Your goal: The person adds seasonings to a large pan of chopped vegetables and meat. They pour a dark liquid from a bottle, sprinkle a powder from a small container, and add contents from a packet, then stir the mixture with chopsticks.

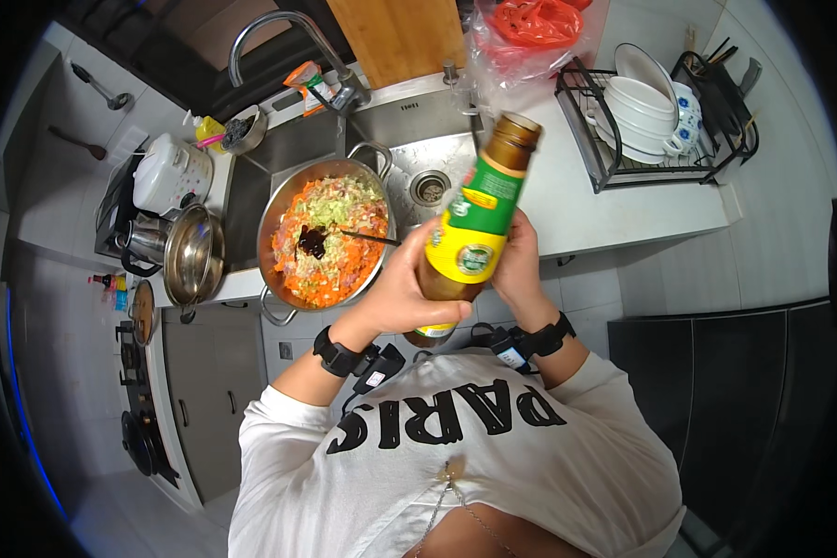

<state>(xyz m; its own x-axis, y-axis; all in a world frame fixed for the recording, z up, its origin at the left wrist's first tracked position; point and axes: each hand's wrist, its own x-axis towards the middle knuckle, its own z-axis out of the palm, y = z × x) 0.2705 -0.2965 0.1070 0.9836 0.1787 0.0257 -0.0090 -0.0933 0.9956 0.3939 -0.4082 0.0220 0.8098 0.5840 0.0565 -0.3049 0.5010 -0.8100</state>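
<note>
My left hand (410, 286) is wrapped around a brown glass bottle (478, 223) with a green and yellow label, its thumb across the lower part. The bottle leans to the right, and its uncapped mouth points up and away from me. Behind the bottle's right side is my right hand (518, 268); its fingers are mostly hidden. A two-handled stainless steel pot (268, 209) rests at the sink's front edge. Inside lie chopped orange and pale green vegetables (335, 202), pinkish bits and a dark sauce patch (312, 241). A thin dark stick (370, 238) runs from the mixture to my left hand.
Beyond the pot is a steel sink (453, 150) with a curved faucet (300, 17). A dish rack (600, 125) with white bowls stands right on the counter. To the left are a rice cooker (171, 171), a metal basin (194, 258) and a kettle (146, 240).
</note>
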